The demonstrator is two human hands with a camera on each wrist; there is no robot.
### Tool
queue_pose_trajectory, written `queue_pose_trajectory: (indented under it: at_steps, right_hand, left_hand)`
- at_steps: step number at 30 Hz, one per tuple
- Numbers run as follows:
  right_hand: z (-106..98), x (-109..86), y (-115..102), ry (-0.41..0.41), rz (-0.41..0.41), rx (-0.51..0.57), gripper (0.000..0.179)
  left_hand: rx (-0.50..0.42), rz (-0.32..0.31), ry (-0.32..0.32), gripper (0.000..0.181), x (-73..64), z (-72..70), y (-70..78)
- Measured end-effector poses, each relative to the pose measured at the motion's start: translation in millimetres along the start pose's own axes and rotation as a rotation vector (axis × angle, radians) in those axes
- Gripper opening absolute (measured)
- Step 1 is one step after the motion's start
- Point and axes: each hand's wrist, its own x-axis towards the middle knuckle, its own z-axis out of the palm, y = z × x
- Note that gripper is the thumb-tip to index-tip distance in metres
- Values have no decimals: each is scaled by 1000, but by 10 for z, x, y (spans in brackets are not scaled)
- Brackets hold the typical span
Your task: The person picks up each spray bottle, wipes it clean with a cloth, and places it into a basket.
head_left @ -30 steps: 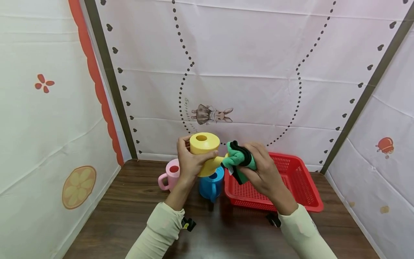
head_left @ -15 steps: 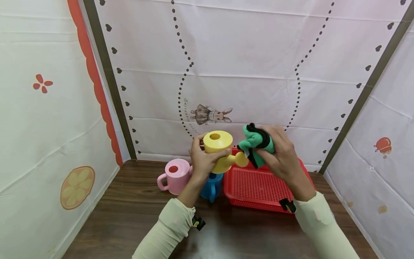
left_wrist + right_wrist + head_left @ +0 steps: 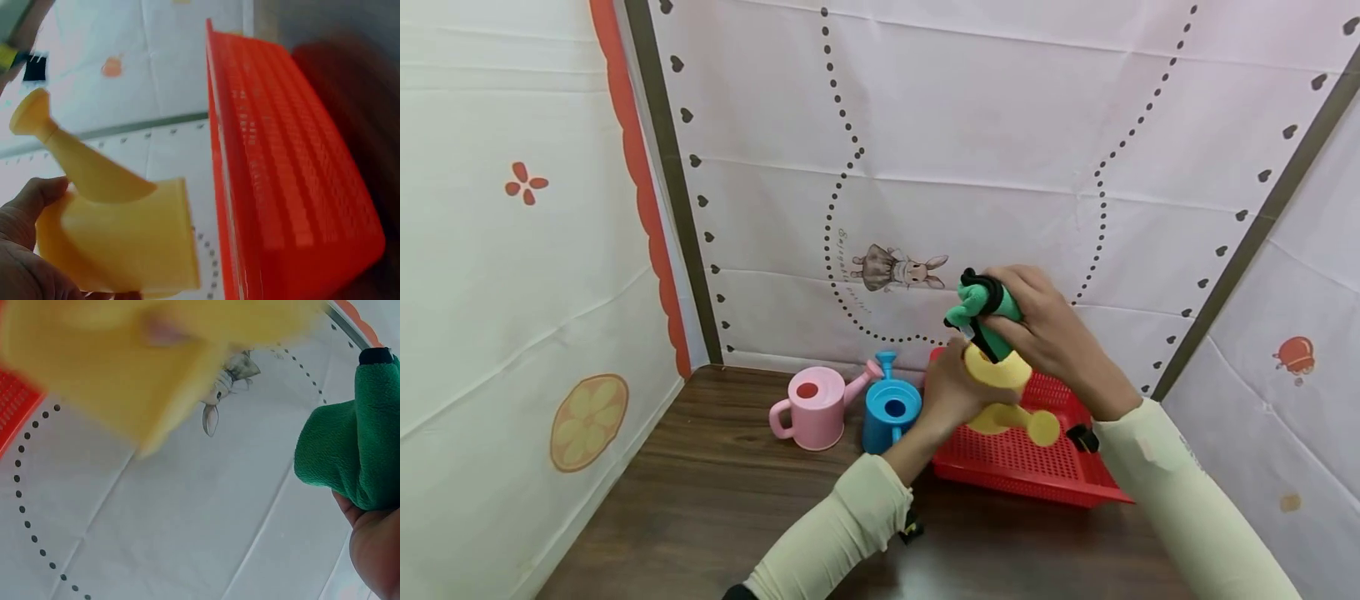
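Note:
My left hand (image 3: 958, 387) grips a yellow toy watering can (image 3: 1000, 372) by its body, with the spout pointing toward the front right. The can is held over the red basket (image 3: 1030, 467), and in the left wrist view its base faces the basket's rim. In my right hand (image 3: 1052, 325) is a bunched green cloth with black edging (image 3: 1000, 329), pinched between thumb and fingers. From the head camera the cloth overlaps the top of the can. The right wrist view has the cloth (image 3: 356, 444) sharp at the right, while the can there is a blur.
A pink watering can (image 3: 817, 408) and a blue watering can (image 3: 891, 410) stand on the dark wooden table (image 3: 722, 467), left of the basket. Printed white fabric walls (image 3: 985, 125) enclose the back and sides.
My left hand has carried the yellow can rightward from above the blue can to over the basket. The right hand, holding the cloth, has risen slightly. The blue can now shows more fully.

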Motion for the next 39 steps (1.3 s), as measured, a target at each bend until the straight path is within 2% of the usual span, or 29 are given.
queue_pose_trajectory:
  at_steps: [5, 10, 14, 16, 18, 23, 24, 26, 30, 32, 35, 39]
  right_hand:
    - [39, 123, -26, -107, -16, -13, 45]
    - [116, 175, -51, -157, -32, -17, 46]
    - [181, 192, -66, -173, -57, -24, 46]
    - [209, 195, -72, -180, -68, -23, 48]
    - [232, 192, -78, -185, -72, -22, 50]
    - [265, 177, -89, -197, -59, -13, 54]
    - [267, 174, -91, -199, -58, -12, 54]
    - [274, 182, -102, -202, -57, -9, 54]
    - [290, 203, -113, -202, -66, -14, 52]
    - [302, 209, -114, -201, -73, -20, 52]
    - [321, 203, -116, -196, -75, -24, 51]
    - [349, 172, -114, -188, -66, -27, 51]
  left_hand:
    - [97, 56, -134, 78, -41, 390, 87]
    - [216, 10, -254, 89, -152, 689, 153]
    - [272, 32, -323, 92, -144, 862, 115]
    - [279, 25, -351, 92, -104, 952, 48]
    - [301, -5, -371, 93, -32, 1107, -110]
    - [433, -157, -372, 91, 172, 1539, -590]
    - [455, -179, -372, 90, 195, 1588, -642]
    - [474, -199, -378, 87, 209, 1602, -660]
    - [490, -197, -403, 84, 158, 1479, -499]
    - [509, -187, -410, 84, 135, 1461, -472]
    - [537, -173, -419, 89, 140, 1461, -523]
    - [556, -164, -417, 98, 190, 1560, -737]
